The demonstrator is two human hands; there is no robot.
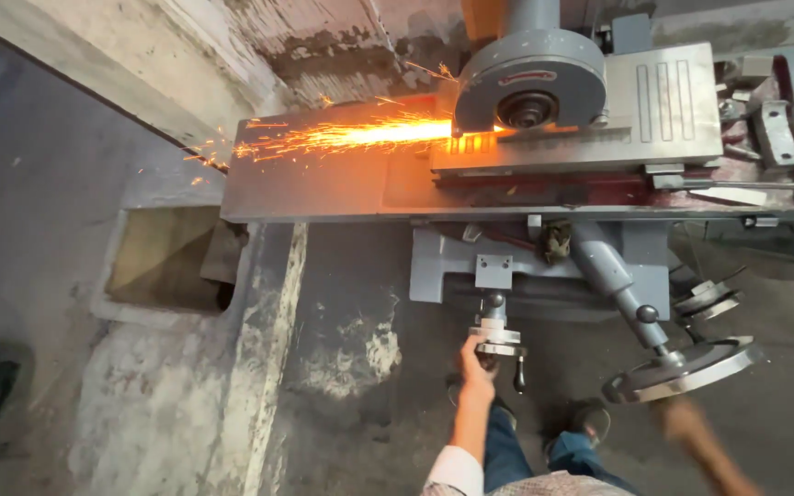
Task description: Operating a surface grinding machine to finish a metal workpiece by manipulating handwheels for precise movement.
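I look down on a grey surface grinder. Its round wheel guard [530,87] sits over a metal workpiece plate [599,119] on the long machine table [323,188]. A stream of orange sparks [342,136] shoots left from the wheel. My left hand [476,366] grips the small handwheel [498,342] with a black knob, below the table's front. My right hand [682,418] is blurred, just below the large handwheel [682,367]; whether it touches the wheel is unclear.
A rectangular pit [163,257] opens in the concrete floor at left, under the table's end. A pale painted stripe [268,358] runs along the floor. My feet in dark shoes [590,422] stand beneath the handwheels. Clamps and loose parts [765,119] lie at right.
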